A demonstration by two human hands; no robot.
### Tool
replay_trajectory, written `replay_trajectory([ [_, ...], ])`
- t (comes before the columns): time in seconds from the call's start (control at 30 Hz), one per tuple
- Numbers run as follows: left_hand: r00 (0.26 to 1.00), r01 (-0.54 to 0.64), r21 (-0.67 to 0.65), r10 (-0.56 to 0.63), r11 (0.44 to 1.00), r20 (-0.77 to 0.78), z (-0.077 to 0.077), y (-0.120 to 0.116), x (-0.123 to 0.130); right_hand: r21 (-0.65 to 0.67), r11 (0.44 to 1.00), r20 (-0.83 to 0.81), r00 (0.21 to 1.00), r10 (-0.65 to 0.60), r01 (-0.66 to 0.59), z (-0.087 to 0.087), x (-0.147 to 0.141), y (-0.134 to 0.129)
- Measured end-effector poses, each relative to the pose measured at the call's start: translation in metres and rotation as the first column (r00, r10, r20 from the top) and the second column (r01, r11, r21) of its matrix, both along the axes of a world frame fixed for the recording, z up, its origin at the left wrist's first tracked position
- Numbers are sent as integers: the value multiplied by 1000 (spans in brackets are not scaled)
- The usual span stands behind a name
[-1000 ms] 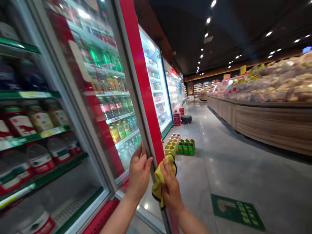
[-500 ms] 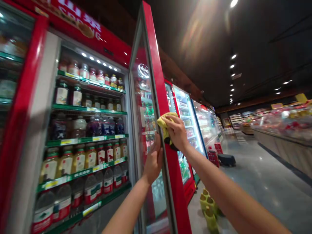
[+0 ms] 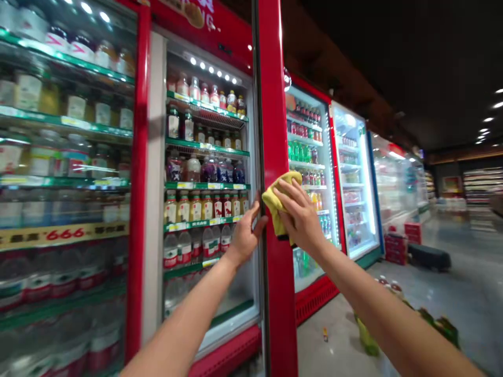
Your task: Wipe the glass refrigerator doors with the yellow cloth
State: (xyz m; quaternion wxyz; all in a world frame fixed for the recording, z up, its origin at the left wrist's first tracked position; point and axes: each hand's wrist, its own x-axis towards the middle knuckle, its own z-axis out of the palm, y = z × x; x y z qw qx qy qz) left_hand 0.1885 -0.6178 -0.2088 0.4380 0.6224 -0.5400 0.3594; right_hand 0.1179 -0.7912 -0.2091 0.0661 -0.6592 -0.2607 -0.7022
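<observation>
Head view, left to right: a red-framed drinks cooler (image 3: 137,157) is holding bottled drinks (image 3: 194,209) on green-edged shelves. The left hand (image 3: 247,233) is curling its fingers around the dark inner edge of an upright red door stile (image 3: 277,104), with the thumb lying uppermost. The right hand (image 3: 301,217) is spreading its fingers over a bunched yellow cloth (image 3: 277,204) and pressing it against the stile, just beside the left hand. The cloth's long axis is running roughly upright along the stile, its lower end pointing down. Farther right, lit cooler doors (image 3: 356,178) are lining the aisle, with red crates (image 3: 396,248) and a dark low object (image 3: 429,256) standing on the floor (image 3: 451,293).
</observation>
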Motion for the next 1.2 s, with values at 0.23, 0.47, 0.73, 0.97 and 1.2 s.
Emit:
replay_trajectory([
  [0.23,959,-82,-34,70,996,-273,-39,51,-10,-274,960,-169,980,-105,56,-257,-12,54],
  [0.47,900,-431,-12,429,902,-83,-55,96,10,-500,853,-476,870,-127,-149,-456,0,130],
  [0.73,701,-661,149,534,735,473,-149,178,20,-102,955,-511,838,191,-280,-446,40,185],
  [0.97,544,-797,183,552,576,633,-227,250,74,805,559,-257,730,633,-200,-335,139,253],
  [1.2,388,-906,122,682,404,620,-212,304,142,889,337,-4,729,684,-311,-230,248,323],
])
